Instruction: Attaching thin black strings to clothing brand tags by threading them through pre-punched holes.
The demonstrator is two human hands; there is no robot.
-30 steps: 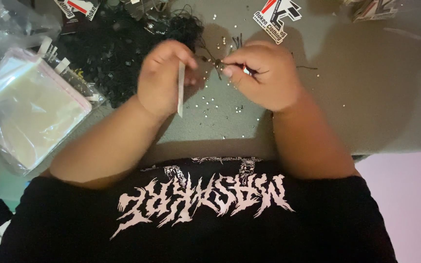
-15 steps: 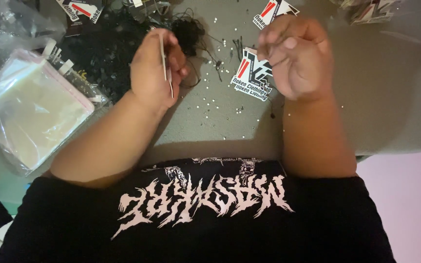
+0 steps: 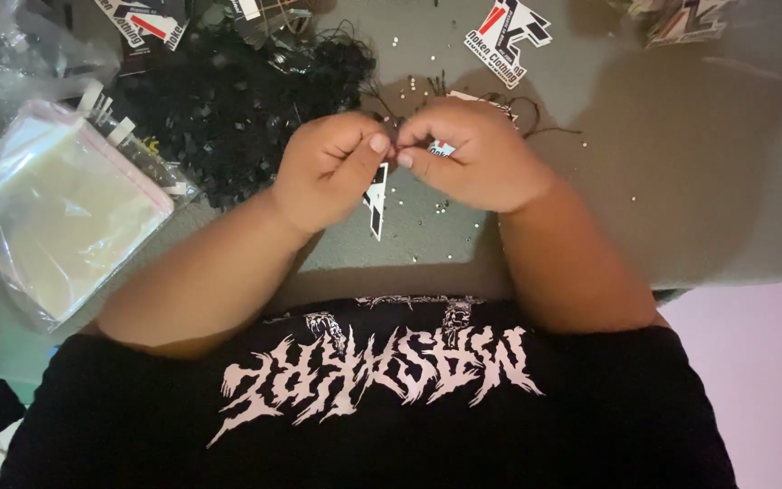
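Tag point(image 3: 376, 201), the small black-and-white card one, hangs from the left hand point(image 3: 332, 170), pinched between thumb and curled fingers just above the grey bench point(image 3: 681, 181). Head view only: right hand point(image 3: 474, 156) is closed too, its fingertips meeting the left's over something too small to make out. Risk, as I judge it: the tag dangles by one edge and could slip, or a knuckle could scatter the tiny beads point(image 3: 445, 206) below or snag the black cord pile point(image 3: 237, 109).
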